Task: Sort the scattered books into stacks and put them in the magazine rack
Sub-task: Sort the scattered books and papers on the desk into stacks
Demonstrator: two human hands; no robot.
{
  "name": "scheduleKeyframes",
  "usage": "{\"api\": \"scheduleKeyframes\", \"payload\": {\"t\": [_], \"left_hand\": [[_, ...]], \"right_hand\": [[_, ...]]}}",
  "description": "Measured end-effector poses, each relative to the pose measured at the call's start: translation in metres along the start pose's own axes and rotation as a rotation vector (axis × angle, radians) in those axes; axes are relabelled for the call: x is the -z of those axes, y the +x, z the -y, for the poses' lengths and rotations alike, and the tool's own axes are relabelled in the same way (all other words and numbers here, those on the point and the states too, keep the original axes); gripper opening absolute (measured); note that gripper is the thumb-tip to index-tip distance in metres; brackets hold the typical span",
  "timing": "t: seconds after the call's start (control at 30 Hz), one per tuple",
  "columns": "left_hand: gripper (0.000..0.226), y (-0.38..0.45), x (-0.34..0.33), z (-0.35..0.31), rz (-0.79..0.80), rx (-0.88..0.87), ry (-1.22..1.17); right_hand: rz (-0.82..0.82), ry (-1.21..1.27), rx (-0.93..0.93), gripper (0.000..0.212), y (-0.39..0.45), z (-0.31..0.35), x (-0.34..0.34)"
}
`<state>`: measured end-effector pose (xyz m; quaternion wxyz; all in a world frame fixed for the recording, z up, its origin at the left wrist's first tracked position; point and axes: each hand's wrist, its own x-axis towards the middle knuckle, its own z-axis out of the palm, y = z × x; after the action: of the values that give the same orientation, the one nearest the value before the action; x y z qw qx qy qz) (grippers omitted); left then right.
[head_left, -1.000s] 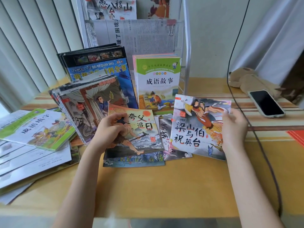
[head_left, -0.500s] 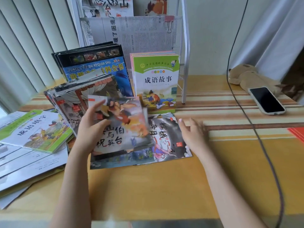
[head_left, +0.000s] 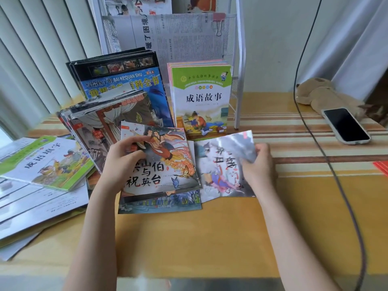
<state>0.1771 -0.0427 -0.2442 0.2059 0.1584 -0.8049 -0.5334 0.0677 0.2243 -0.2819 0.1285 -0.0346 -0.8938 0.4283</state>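
The loose book is pinched at its right edge by the right hand and lies just right of the stack, which is gripped by the left hand; the rack stands behind.

Two bare forearms enter from 6 o'clock, both uncovered as far as the lower edge shows them; no sleeve reaches into view. The left hand and the right hand wear no gloves, rings, watch or bands. Nails are short and plain where they can be seen. Wrists are slim; the fingers are slender.
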Motion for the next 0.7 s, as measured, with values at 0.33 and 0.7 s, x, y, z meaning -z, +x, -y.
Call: {"api": "scheduleKeyframes", "payload": {"t": [0.33, 0.7], "left_hand": [[0.041, -0.003, -0.005, -0.005, 0.051, 0.108, -0.142], [0.034, -0.005, -0.012, -0.009, 0.190, 0.054, -0.241]], "right_hand": [[-0.506, 0.315, 0.471, 0.019, 0.006, 0.017, 0.024], [0.021, 0.161, 0.745, 0.022, -0.009, 0.086, -0.048]]}}
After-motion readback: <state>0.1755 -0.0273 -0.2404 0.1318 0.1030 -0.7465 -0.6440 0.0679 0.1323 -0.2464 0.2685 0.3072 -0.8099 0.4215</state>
